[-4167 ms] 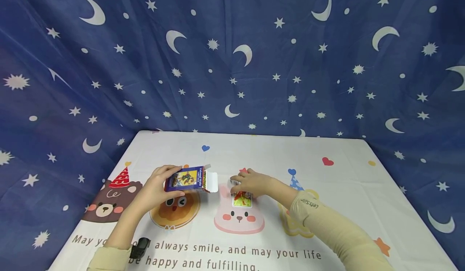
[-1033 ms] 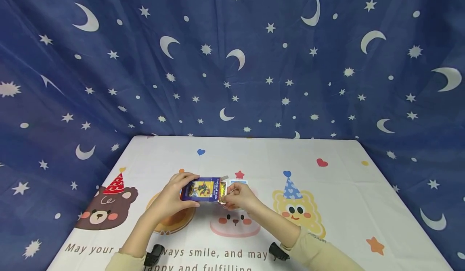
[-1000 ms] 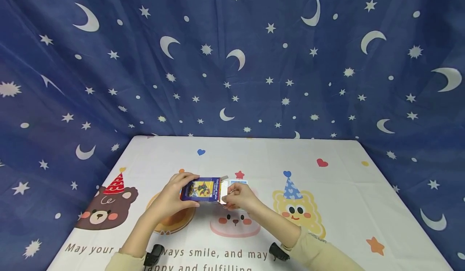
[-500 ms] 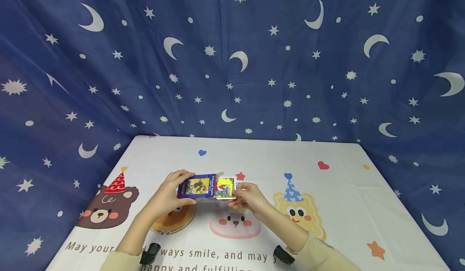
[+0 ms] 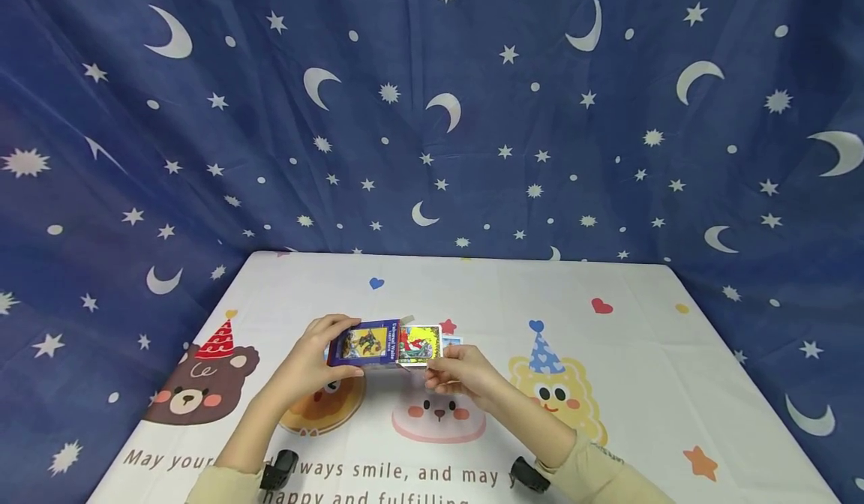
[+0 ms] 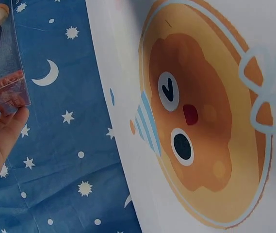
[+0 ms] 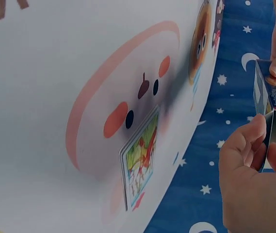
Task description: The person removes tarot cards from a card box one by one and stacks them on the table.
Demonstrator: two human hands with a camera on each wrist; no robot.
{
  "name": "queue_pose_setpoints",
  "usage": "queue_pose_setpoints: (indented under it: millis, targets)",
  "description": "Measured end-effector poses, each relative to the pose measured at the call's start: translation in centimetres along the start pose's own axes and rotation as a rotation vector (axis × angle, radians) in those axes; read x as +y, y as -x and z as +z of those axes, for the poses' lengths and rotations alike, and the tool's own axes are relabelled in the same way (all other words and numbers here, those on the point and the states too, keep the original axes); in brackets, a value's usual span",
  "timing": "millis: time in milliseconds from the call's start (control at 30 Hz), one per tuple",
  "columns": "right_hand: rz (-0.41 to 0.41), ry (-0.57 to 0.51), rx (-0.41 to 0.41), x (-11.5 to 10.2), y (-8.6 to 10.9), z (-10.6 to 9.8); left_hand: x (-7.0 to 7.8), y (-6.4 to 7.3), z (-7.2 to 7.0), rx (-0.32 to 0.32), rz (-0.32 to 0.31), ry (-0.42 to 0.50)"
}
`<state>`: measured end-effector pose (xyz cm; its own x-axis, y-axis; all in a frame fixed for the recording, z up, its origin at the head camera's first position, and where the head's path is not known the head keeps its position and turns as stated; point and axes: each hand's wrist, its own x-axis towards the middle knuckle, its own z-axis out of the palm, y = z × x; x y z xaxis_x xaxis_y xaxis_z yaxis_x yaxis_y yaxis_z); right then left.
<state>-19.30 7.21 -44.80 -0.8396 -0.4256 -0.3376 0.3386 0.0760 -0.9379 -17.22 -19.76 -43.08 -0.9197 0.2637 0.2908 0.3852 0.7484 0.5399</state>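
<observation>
My left hand (image 5: 307, 355) grips a blue tarot card box (image 5: 365, 342) by its closed end, thumb on the near side and fingers on the far side. Out of the box's right end sticks a tarot card (image 5: 418, 343) with a red figure on yellow. My right hand (image 5: 467, 373) pinches the card's near right corner between thumb and fingertips. In the left wrist view the clear-wrapped end of the box (image 6: 4, 63) shows between the left fingers. A stack of tarot cards (image 7: 141, 158) lies face up on the table, mostly hidden behind the right hand in the head view.
Under the hands is a table with a white printed cloth (image 5: 648, 384) showing cartoon animals and lettering. A blue curtain (image 5: 513, 114) with moons and stars hangs behind and beside it. Black wrist straps (image 5: 280, 470) show at both sleeves.
The right hand has left the card stack on the table and come to the box's open end. A card has since slid partway out to the right, and the box has risen slightly.
</observation>
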Motion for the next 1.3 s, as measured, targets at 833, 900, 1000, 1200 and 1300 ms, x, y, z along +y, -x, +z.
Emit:
queue_pose_setpoints:
  millis: [833, 900, 1000, 1200, 1300]
  targets:
    - [-0.003, -0.022, 0.087, -0.6, 1.0, -4.9, -0.8, 0.6, -0.3, 0.009, -0.008, -0.006]
    - [-0.003, -0.006, 0.095, -0.6, 1.0, -5.3, -0.8, 0.6, -0.4, 0.007, -0.013, -0.004]
    - [0.006, -0.013, 0.12, -0.6, 1.0, -5.8, -0.9, 0.7, -0.5, 0.004, -0.019, -0.005]
    - [0.011, -0.037, 0.16, -0.4, 0.6, -6.1, -0.9, 0.7, -0.6, -0.003, -0.035, -0.011]
    - [0.022, -0.015, 0.199, -0.3, 0.4, -5.9, -0.9, 0.8, -0.7, -0.006, -0.042, -0.005]
